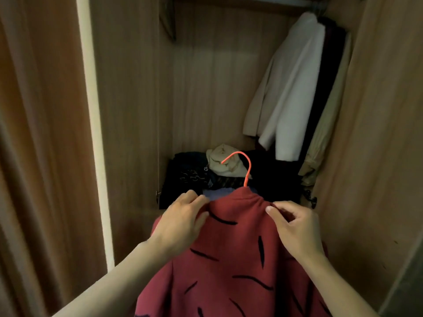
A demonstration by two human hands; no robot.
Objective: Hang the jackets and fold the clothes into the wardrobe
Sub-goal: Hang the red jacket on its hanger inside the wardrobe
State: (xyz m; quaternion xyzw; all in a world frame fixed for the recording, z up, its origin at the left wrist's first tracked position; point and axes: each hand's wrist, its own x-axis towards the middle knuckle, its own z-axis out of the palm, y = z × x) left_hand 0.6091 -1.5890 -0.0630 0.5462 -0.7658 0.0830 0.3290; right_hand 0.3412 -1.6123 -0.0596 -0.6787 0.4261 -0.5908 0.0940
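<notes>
Red jacket with short black dashes hangs on an orange hanger right in front of me, just before the open wardrobe and not yet on the rail. Only the hanger's hook shows, rising from the collar with its tip turned left. My left hand grips the left shoulder of the cloth, its fingers curled over the top edge and the thumb pressed to the front. My right hand pinches the right shoulder just beside the collar, with cloth clamped between the thumb and the curled fingers. Behind the collar a bluish fabric peeks out, perhaps a lining, though the light is too dim to be sure. Low in the wardrobe lies a dark pile of clothes with a cream garment on top. At the upper right a white jacket, a dark garment and a beige garment hang side by side from the rail.
</notes>
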